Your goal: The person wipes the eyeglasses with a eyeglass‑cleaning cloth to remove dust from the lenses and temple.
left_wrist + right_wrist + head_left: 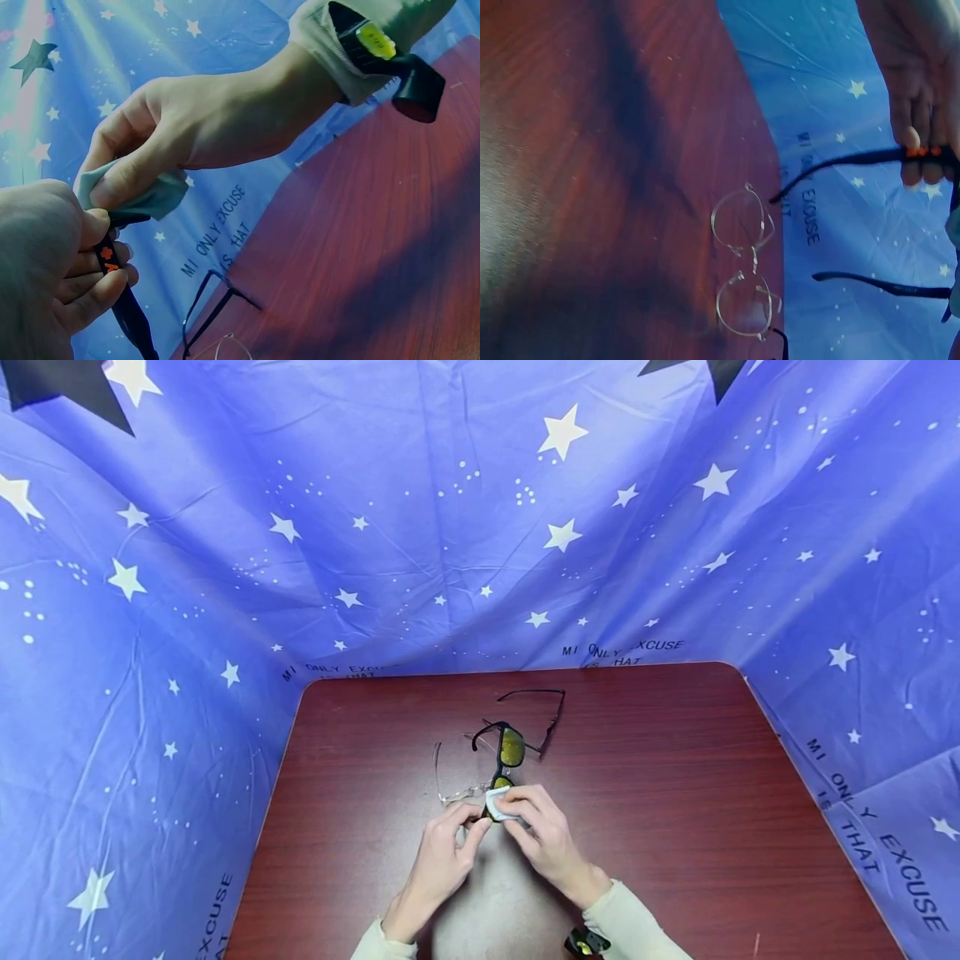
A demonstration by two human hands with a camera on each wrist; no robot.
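1. We have the sunglasses point(512, 747) held up over the worktop point(660, 810), front end-on to the person: far lens uncovered, near lens mostly behind the cloth point(496, 805).
2. Our left hand point(450, 850) has its fingers curled on the black frame at the near end; left wrist view puts them round the temple by the orange marking. Our read: gripping there steadies the frame and spares the lens from fingertips.
3. Our right hand point(546, 833) pinches the pale cloth over the near lens area, thumb on one face, fingers bent behind. Probably so the fabric, not skin, meets the lens. We can't tell how hard it presses.
4. Both temples are unfolded. That likely gives us a handle out of the cloth's way.
5. Wire-rimmed glasses point(754, 260) lie on the worktop, left of the sunglasses; dark thin-framed glasses point(553, 727) sit beyond, to the right. Neither is touched by our hands. Both look parked ahead to leave us elbow room.
6. Right wrist carries a strapped black device point(418, 88), presumably the camera mount, set back from the fingers so it doesn't foul the grip.
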